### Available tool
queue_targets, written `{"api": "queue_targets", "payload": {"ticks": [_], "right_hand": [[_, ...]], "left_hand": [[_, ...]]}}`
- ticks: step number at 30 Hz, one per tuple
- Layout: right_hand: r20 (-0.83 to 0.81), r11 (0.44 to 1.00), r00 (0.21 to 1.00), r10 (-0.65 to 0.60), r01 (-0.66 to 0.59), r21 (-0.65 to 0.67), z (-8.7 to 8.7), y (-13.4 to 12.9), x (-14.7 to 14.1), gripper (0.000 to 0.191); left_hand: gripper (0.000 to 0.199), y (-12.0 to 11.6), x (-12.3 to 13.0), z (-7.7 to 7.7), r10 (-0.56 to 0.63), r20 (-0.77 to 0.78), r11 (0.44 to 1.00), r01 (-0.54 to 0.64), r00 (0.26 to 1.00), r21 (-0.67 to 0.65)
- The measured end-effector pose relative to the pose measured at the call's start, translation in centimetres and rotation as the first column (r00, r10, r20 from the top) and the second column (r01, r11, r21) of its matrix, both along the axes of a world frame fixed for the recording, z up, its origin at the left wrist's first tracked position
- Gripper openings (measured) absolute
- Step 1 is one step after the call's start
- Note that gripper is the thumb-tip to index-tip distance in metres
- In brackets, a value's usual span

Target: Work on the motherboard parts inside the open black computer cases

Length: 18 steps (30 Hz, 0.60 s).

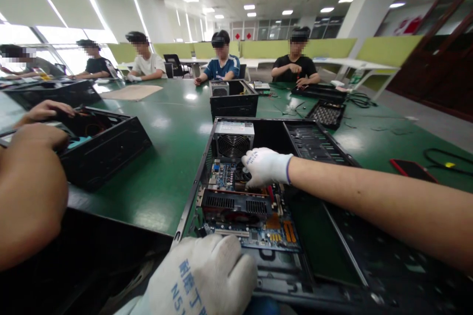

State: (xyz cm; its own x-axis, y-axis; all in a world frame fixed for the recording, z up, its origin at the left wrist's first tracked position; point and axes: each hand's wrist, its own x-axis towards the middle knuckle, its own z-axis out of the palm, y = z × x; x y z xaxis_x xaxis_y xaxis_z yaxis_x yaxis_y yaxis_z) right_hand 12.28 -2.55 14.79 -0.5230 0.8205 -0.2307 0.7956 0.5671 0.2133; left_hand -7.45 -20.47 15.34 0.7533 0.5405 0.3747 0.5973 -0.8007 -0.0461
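Observation:
An uncovered black computer case (190, 192) lies on its side in front of me, the blue motherboard (258, 238) showing inside. My right hand (264, 167), in a white work glove, reaches in from the right. Its fingers curl down over the CPU cooler (242, 173), partly hiding it. Just beyond is the power supply (233, 140) with its round fan grille. A graphics card (236, 206) sits across the board between my hands. At the case's near left corner, my gloved left hand (207, 275) is closed, its fingertips hidden.
At left, a person's bare arms (37, 177) reach over another open case (107, 147). A third case (234, 101) stands just beyond mine on the green table (170, 142). A red-edged phone (414, 170) and black cable (443, 160) lie right. Several people sit opposite.

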Motion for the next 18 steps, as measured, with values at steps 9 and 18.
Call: {"api": "queue_targets", "payload": {"ticks": [9,18], "right_hand": [[0.091,0.988,0.993,-0.079,0.066,0.137,3.4,-0.1,3.7,0.068],[0.23,0.983,0.967,-0.112,0.073,0.169,2.8,1.2,5.0,0.059]], "left_hand": [[0.01,0.5,0.0,0.1,0.024,-0.111,0.999,-0.029,0.994,-0.045],[0.012,3.8,1.7,4.3,0.01,-0.073,0.938,-0.034,0.997,-0.344]]}}
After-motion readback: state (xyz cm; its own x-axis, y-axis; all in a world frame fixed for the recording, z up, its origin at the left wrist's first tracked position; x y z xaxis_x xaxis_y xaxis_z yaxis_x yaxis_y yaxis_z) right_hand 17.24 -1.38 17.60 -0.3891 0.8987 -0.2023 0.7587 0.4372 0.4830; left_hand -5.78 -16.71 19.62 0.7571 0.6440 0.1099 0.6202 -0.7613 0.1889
